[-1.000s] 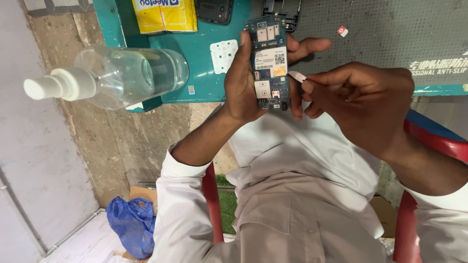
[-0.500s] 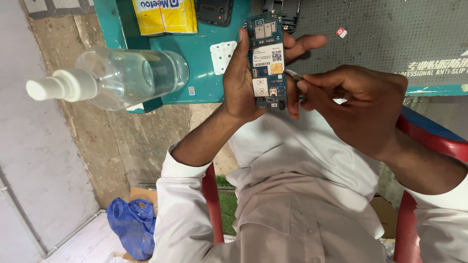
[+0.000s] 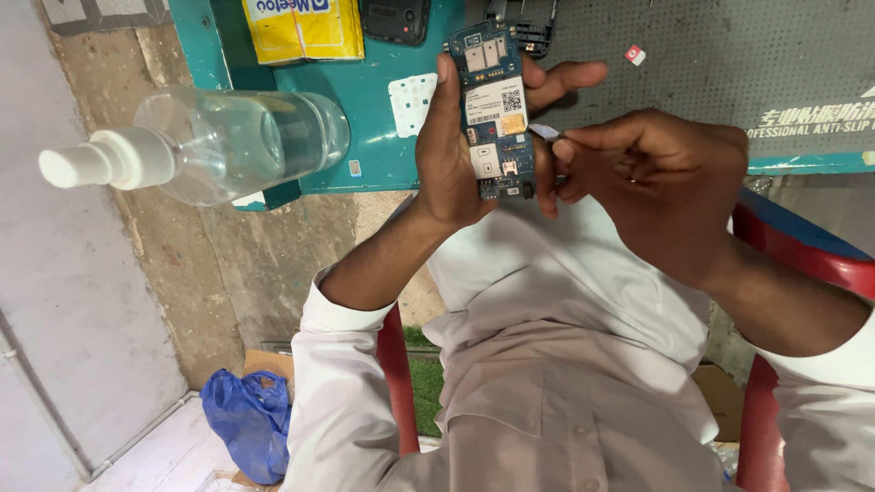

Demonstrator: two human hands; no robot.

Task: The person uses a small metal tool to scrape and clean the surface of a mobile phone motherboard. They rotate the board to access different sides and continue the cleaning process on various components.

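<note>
Head view: the left hand (image 3: 456, 155) is wrapped round a blue circuit board (image 3: 497, 109), thumb along one long edge, fingers curled behind and poking out past the other edge. Board sits upright in the air, just above the lap, in front of the teal table (image 3: 365, 100). The right hand (image 3: 656, 182) is closed in a pinch on a small pale sliver (image 3: 544, 131), maybe a tool tip or a strip, can't tell which

Change vs a sec ago: the sliver's tip has crept in toward the board's edge, from a bit apart to about touching it beside the yellow patch. Left hand and board have barely shifted, grip the same. Judgement: the work is at the point of contact w/ the board's side, not yet clearly under or into anything. Bottle (image 3: 228, 146), yellow packet (image 3: 301, 27) and dark phone part (image 3: 394, 18) lie as before

Hard to make out: what the sliver is, and whether it really touches the board or only lines up w/ it from this angle. Right fingertips hide most of it. Board's back is hidden by the left palm. The grey mat (image 3: 711, 64) is cut off at top and right; a small red-and-white chip (image 3: 635, 56) lies on it, too small to tell what. Another dark part (image 3: 533, 23) behind the board is mostly covered. Blue bag (image 3: 246, 419) on the floor, contents unseen
</note>
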